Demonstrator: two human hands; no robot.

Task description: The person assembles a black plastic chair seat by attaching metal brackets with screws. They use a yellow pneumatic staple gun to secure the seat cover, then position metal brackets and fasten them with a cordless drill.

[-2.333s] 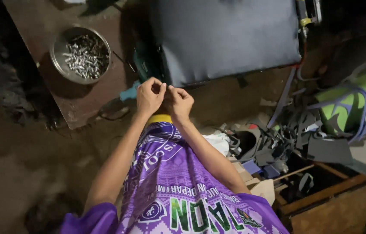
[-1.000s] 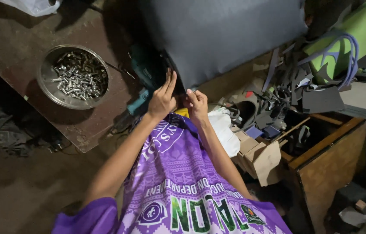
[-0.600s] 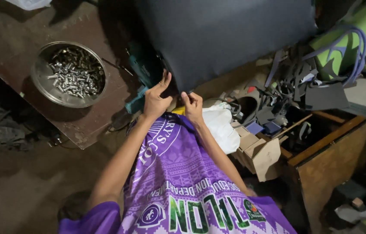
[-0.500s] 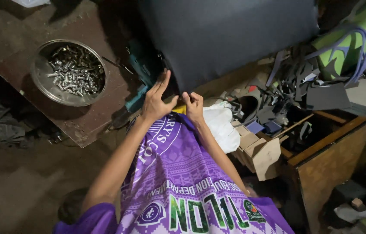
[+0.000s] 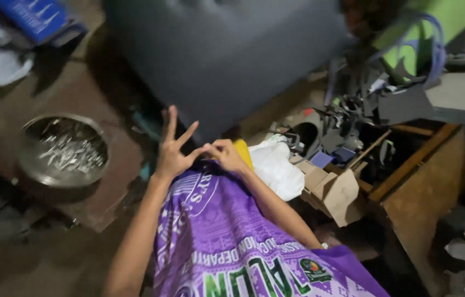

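Left hand (image 5: pixel 173 151) with fingers spread wide, its thumb tip meeting the right hand (image 5: pixel 226 155), whose fingers pinch narrowly; what they pinch is too small to tell. Both hands sit at the lower edge of a dark grey cushion (image 5: pixel 227 55), above a purple shirt (image 5: pixel 232 242). A metal bowl of screws (image 5: pixel 64 151) lies well left.

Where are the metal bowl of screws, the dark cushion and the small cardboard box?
metal bowl (image 5: pixel 30 165), head view, on its left rim.
dark cushion (image 5: pixel 227 49), head view, on its flat middle.
cardboard box (image 5: pixel 342 195), head view, on its open flap.
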